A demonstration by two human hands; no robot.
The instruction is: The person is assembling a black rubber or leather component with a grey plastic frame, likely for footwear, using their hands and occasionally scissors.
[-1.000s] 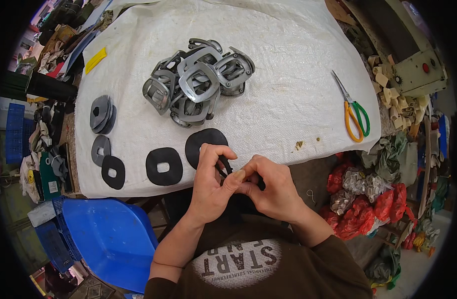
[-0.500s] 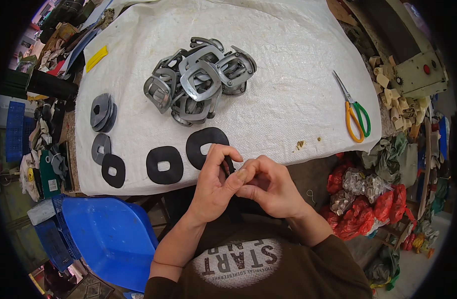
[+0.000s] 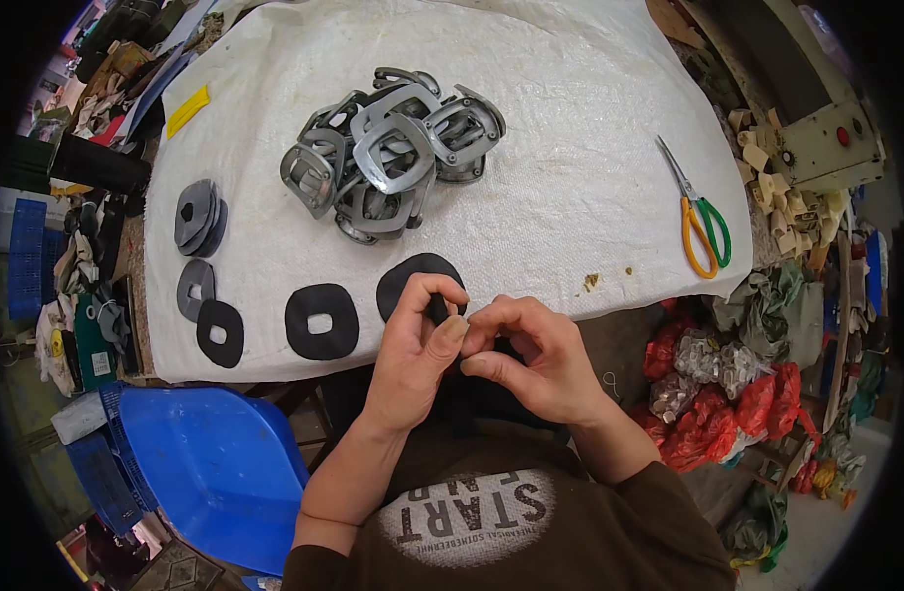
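My left hand [image 3: 409, 360] is closed, its thumb and curled fingers pinching a small black piece [image 3: 438, 309] that is mostly hidden. Close against it, my right hand [image 3: 536, 355] has thumb and fingers drawn together; whatever lies between them is covered. Both hands hover over the table's front edge. Just beyond the left hand lies a black rounded-square pad [image 3: 419, 264], partly covered by it. Left of that are another black pad [image 3: 321, 322] with a square hole and a smaller black pad [image 3: 221, 335], which overlaps a grey pad [image 3: 194, 286].
A heap of grey metal frames [image 3: 395, 153] sits mid-table on white woven sheeting [image 3: 570, 148]. Scissors [image 3: 698, 212] lie at right, stacked grey pads [image 3: 200, 217] and a yellow strip [image 3: 187, 110] at left. Below stand a blue tub [image 3: 211, 473] and red bags [image 3: 713, 433].
Both hands have shifted slightly left, and the right hand's fingers have changed their hold. More of the pad beyond the left hand is covered. The view has moved a little.
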